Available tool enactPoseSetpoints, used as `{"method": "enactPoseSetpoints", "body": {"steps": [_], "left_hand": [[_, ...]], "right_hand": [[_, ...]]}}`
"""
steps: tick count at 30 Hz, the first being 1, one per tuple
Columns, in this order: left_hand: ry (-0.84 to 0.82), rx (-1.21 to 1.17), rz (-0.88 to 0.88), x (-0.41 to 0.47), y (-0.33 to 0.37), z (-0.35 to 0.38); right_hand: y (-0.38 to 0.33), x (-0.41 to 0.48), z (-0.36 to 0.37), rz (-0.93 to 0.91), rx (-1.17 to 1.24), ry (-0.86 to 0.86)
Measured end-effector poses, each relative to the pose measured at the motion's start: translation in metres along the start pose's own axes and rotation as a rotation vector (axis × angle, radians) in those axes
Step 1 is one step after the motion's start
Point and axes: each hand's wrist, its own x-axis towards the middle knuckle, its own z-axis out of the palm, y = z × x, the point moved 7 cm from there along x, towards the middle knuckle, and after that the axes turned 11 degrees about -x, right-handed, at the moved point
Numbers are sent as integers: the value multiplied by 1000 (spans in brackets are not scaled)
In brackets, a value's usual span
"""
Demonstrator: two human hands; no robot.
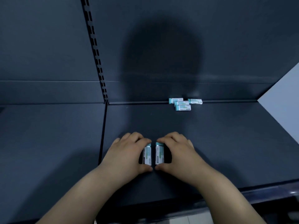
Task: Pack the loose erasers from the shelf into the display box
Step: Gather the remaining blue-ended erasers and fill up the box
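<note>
Both hands are down on the dark shelf (210,143) near its front. My left hand (127,152) grips a white eraser with a teal end (148,155) between fingers and thumb. My right hand (176,152) grips a second such eraser (159,155) the same way. The two erasers lie side by side, a narrow gap apart. Several loose erasers (183,104) lie in a small cluster at the back of the shelf, to the right of centre. No display box is in view.
A slotted upright (95,50) runs up the back panel at the left. A seam (103,131) divides this shelf from the one to the left. A pale panel (281,101) closes the right side. The shelf's front lip (242,191) runs below my wrists.
</note>
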Motion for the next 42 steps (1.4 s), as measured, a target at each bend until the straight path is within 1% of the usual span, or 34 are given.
{"method": "enactPoseSetpoints", "body": {"steps": [4,8,13,16,19,24,30,32,35,40,42], "left_hand": [[44,20,-32,-21,2,-11],[111,108,-107,-46,6,-28],[193,221,-197,-85,10,-58],[278,279,-191,-105,8,-72],[316,316,-191,-126,-4,-83],[367,354,-182,-162,-47,-113],[364,365,-124,-220,-136,-171],[372,344,-146,-241,-171,-196],[380,327,-193,-266,-211,-227],[363,277,-239,-283,-254,-250],[365,270,-238,-284,-262,-252]], "right_hand": [[-18,-9,-3,-70,4,36],[-40,-10,-10,-169,-1,75],[-68,-10,-9,-258,102,44],[-90,-13,-7,-307,129,50],[-114,-13,-1,-321,141,35],[-173,-5,14,-324,168,42],[-274,17,36,-234,233,96],[-310,26,43,-197,244,111],[-357,34,48,-191,214,110],[-386,45,43,-158,177,110],[-396,52,41,-178,161,114]]}}
